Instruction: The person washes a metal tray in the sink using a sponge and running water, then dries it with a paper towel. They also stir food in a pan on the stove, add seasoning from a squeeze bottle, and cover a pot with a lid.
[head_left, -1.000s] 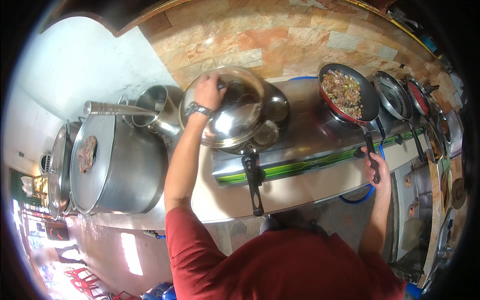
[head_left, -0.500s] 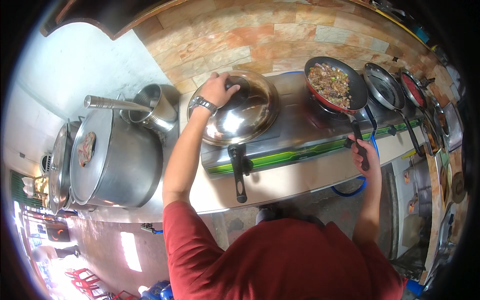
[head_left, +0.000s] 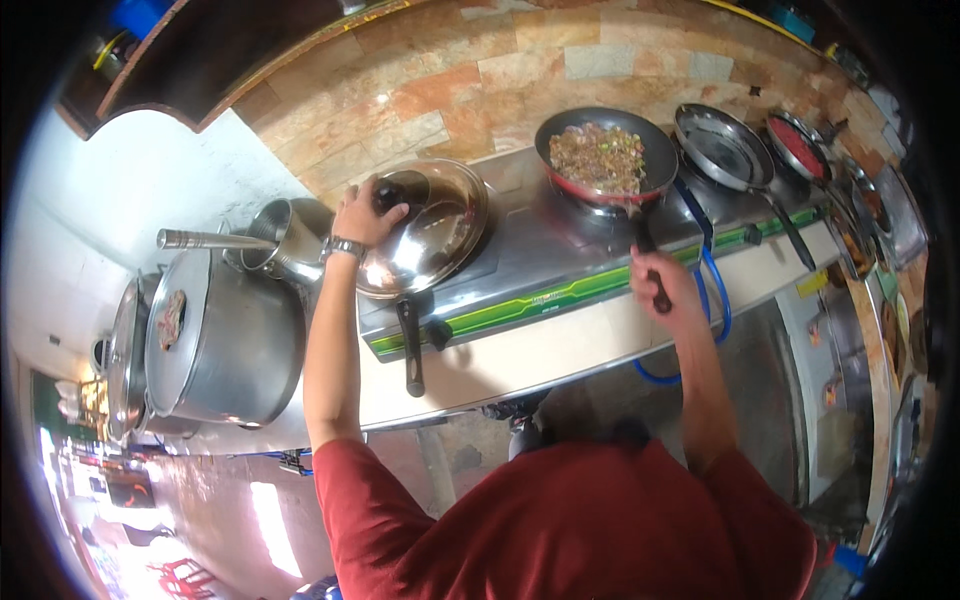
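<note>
My left hand (head_left: 367, 215), with a watch on its wrist, grips the black knob (head_left: 388, 195) of a shiny domed lid (head_left: 440, 240). The lid covers a pan whose black handle (head_left: 411, 350) juts toward me over the stove's front. My right hand (head_left: 664, 287) is closed around the dark handle of a frying pan (head_left: 660, 150), red outside and black inside. Chopped, browned food (head_left: 597, 160) with green bits lies in it, mostly toward its left side. The pan is over the right part of the steel gas stove (head_left: 530, 225).
Left of the stove stand a big lidded pot (head_left: 240, 340) and a steel pot (head_left: 300, 235) with a long metal handle across it. To the right are a steel frying pan (head_left: 725, 150) and a pan with red contents (head_left: 797, 145). A blue hose (head_left: 725, 300) loops at the counter edge.
The view has swung, so stove and pots appear farther left. My right fingers have wrapped more tightly round the frying pan's handle. My left hand stays at the lid knob.
</note>
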